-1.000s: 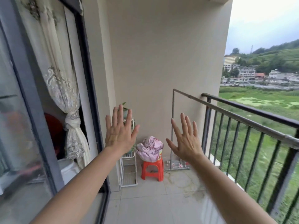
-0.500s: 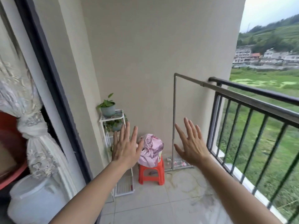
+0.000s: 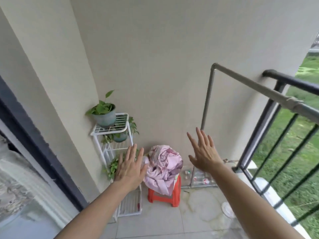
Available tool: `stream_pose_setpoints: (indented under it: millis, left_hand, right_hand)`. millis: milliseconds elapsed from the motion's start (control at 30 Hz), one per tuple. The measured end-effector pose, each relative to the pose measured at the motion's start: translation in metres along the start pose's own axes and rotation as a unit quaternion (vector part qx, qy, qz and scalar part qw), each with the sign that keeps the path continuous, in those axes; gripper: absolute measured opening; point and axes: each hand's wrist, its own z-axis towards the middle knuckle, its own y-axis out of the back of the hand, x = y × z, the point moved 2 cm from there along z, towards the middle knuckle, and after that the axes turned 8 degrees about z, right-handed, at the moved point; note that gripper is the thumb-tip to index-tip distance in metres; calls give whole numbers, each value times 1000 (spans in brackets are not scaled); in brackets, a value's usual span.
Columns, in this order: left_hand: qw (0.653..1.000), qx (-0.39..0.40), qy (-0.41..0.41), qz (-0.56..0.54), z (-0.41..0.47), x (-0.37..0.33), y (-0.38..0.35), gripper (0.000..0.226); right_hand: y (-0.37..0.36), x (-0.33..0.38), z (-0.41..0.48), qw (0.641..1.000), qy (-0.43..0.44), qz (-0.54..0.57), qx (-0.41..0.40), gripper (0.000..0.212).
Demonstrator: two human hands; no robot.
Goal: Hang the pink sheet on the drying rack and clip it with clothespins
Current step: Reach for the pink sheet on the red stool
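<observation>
**Q:** Where are we, and what lies ahead?

**A:** Beige balcony wall [image 3: 155, 57] fills most of the view above a pale tiled floor [image 3: 155, 225]. Against it stands a red plastic stool [image 3: 164, 198] with the pink sheet [image 3: 163, 167] bundled on top, crumpled, its full shape hard to read. To the left is a white wire plant stand [image 3: 112, 135] holding a potted plant [image 3: 104, 112].

**Q:** And the hands?

**A:** Both are raised, backs to the camera, fingers spread apart, holding nothing. The left hand [image 3: 130, 169] covers part of the plant stand, just left of the sheet. The right hand [image 3: 203, 152] hovers right of the sheet.

**Q:** Is the drying rack visible?

**A:** A grey metal drying rack [image 3: 250, 82] has one upright and a top bar that runs out of frame to the right, beside a black railing [image 3: 293, 81]. Small objects at the rack's foot are too blurred to identify.
</observation>
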Motion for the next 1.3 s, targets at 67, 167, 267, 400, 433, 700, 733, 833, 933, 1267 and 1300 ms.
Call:
stream_pose_setpoints:
  millis: [67,167,267,400,433,700,733,833,933,1267,1300]
  left_hand:
    - [1000,25,-7,-7,37,5,-30,66]
    - [997,65,-23,-34,97,9,-83,63]
    - [993,98,-40,-58,157,13,-135,59]
    - [979,164,-69,-100,228,18,-198,53]
    - [974,179,-72,-118,243,18,-211,53]
    - [900,333,-24,-280,293,-13,-376,37]
    - [892,350,-16,-287,292,-22,-402,35]
    - [875,383,14,-295,280,-47,-473,58]
    - [887,378,67,-256,262,-69,-528,98]
    - [956,245,109,-115,285,-74,-545,20]
    - [963,216,105,-123,292,-68,-532,22]
  right_hand:
    - [-30,-1,39,1000,11,-3,24,95]
    - [-82,-5,98,998,10,3,60,96]
    - [-138,-12,156,994,-9,6,109,95]
    - [-198,-20,231,984,-25,9,178,93]
    - [-208,-20,247,982,-30,18,184,94]
    - [-367,-26,311,963,-68,105,240,104]
    - [-397,-30,312,962,-42,100,251,106]
    - [-479,-41,309,958,13,93,271,112]
    - [-544,-55,298,947,-46,140,285,127]
    - [-583,-69,276,948,-122,185,229,130]
    - [-576,-69,283,948,-132,199,212,131]
